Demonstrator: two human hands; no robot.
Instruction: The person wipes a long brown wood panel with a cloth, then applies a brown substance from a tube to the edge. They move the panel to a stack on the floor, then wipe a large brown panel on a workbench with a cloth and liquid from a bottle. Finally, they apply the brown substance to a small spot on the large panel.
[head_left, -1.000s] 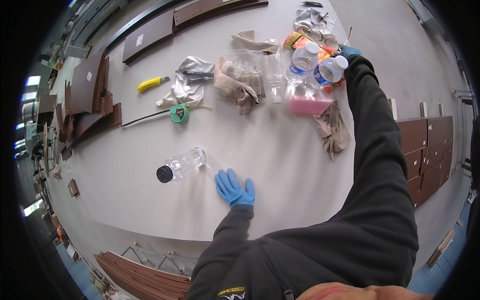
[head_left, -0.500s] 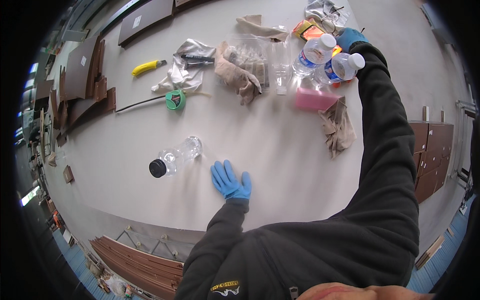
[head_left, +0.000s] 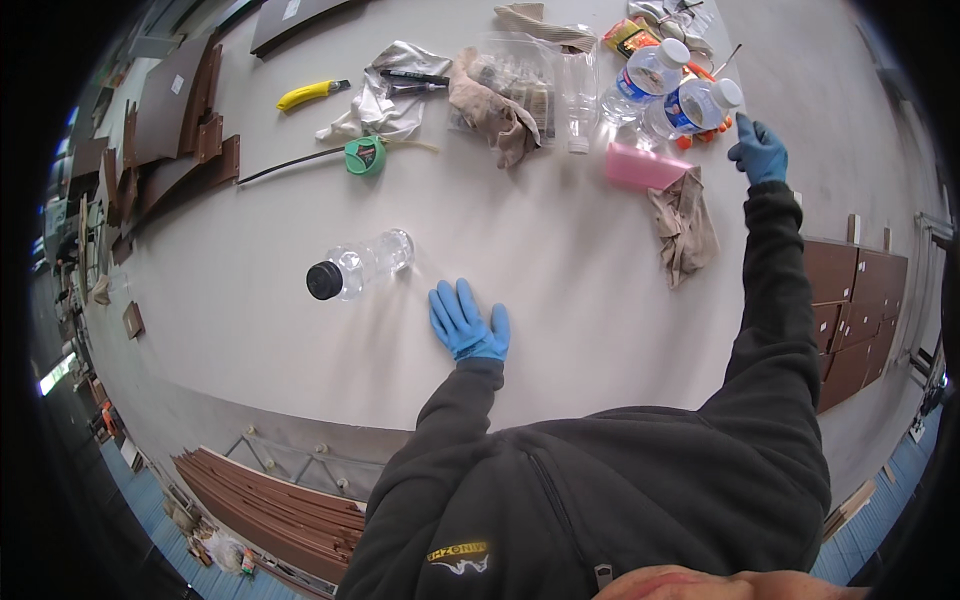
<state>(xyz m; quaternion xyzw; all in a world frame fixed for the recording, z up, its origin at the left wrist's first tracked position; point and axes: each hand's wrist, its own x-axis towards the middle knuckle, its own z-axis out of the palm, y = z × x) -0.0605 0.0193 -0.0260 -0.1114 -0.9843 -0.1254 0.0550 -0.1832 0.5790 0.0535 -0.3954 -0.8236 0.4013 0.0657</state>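
Note:
My left hand (head_left: 466,322), in a blue glove, lies flat on the pale tabletop with its fingers stretched out. Just beyond it to the left, a clear bottle (head_left: 372,258) with a black cap rests on its side. At the table's right edge, my gloved right hand (head_left: 762,152) has its fingers curled in; whatever they hold, if anything, is hidden. Closest to that hand is a clear bottle (head_left: 685,108) with a white cap and blue label, and beside it stands a similar bottle (head_left: 640,80). Behind them sits a thin metal rod (head_left: 728,58) with an orange end.
A pink block (head_left: 640,166) and a brown cloth (head_left: 684,228) lie left of my right arm. Farther back are a yellow cutter (head_left: 310,95), a green tape measure (head_left: 365,155), black markers (head_left: 415,82) on a white cloth and an uncapped bottle (head_left: 580,100). Brown panels (head_left: 165,130) stack at the left.
My right hand has drawn back toward me from behind the white-capped bottles to the table's right edge. My left hand stays flat on the table. The whole view has shifted slightly.

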